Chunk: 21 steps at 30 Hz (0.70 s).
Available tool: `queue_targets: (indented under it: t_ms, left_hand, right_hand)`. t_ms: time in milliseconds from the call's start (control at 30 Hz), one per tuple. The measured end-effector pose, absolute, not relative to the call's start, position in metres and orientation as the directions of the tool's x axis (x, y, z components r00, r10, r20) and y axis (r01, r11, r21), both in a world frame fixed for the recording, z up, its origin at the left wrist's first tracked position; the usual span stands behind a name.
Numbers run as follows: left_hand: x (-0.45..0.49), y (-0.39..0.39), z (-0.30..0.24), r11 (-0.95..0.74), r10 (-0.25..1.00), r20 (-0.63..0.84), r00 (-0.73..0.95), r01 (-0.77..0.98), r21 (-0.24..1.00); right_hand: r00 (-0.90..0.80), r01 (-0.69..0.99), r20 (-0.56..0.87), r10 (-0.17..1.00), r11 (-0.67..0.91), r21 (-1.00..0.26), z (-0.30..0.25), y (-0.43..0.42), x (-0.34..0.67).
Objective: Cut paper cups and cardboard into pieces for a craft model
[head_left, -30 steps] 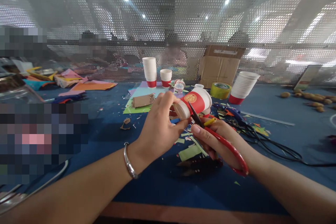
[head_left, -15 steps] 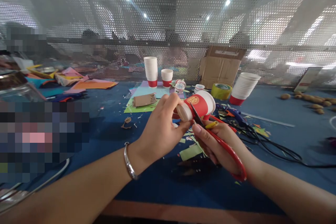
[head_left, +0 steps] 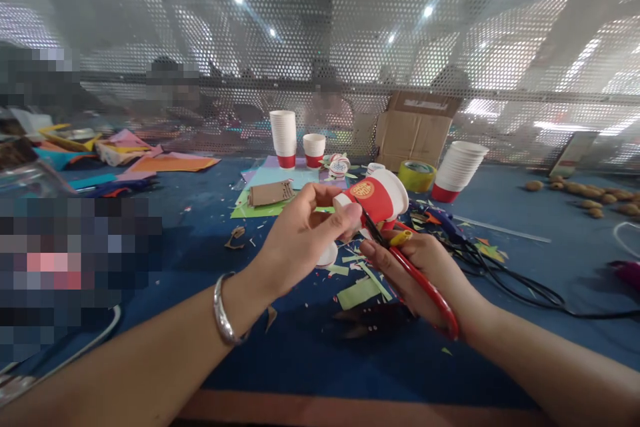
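Note:
My left hand [head_left: 310, 227] is closed on the narrow base end of a red and white paper cup [head_left: 377, 195]. The cup lies tilted, its wide rim turned to the right, and a yellow round print shows on its side. In my right hand [head_left: 420, 273] are red-handled scissors [head_left: 424, 287] with dark blades. The blades touch or overlap the cup's side near its base; whether they have cut into it I cannot tell. Below my left hand lies a white disc [head_left: 327, 255], partly hidden. Green paper scraps [head_left: 357, 292] are scattered under the hands.
Stacked paper cups [head_left: 283, 139] stand at the back, with another stack [head_left: 459, 170] leaning at right. Yellow tape [head_left: 417, 175] sits before a cardboard box [head_left: 413, 130]. Black cables [head_left: 505, 277] run rightward. Folded cardboard [head_left: 270, 193] lies on green paper. A person is at far left.
My left thumb has shifted up over the cup's base end, and the white disc below now shows more. The scissors stay at the cup's side. The view has moved slightly.

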<state>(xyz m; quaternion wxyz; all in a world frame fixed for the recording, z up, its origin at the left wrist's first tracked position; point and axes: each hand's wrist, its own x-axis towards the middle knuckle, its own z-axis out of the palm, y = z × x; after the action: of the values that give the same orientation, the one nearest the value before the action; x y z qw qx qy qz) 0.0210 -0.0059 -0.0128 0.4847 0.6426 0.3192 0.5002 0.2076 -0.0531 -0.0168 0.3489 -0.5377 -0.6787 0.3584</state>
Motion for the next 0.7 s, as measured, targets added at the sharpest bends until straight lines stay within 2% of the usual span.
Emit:
queue_targets:
  t_ms: [100,167,400,567,700]
  left_hand:
    - [0.0213,-0.0052,-0.0123,-0.181,0.927,0.218,0.305,-0.144,0.973]
    - [0.0211,-0.0045,-0.013,-0.159,0.933,0.204,0.296,-0.169,0.973]
    - [0.0219,-0.0071,-0.0177,-0.358,0.895,0.35,0.277,-0.024,0.933]
    - [0.0252,-0.0117,-0.0185,-0.4,0.88,0.387,0.276,-0.012,0.917]
    - [0.0263,-0.0133,-0.0195,-0.419,0.875,0.406,0.265,-0.006,0.908]
  right_hand:
    - [-0.185,0.517,0.105,0.977,0.188,-0.835,-0.0169,-0.0521,0.2069]
    - [-0.187,0.539,0.126,0.974,0.209,-0.816,-0.0161,-0.052,0.2066]
    - [-0.214,0.496,0.092,0.972,0.19,-0.847,-0.0163,-0.0538,0.2068]
    - [-0.179,0.477,0.043,0.983,0.125,-0.87,-0.0204,-0.0547,0.2059]
    - [-0.161,0.476,0.065,0.985,0.135,-0.869,-0.0213,-0.0549,0.2053]
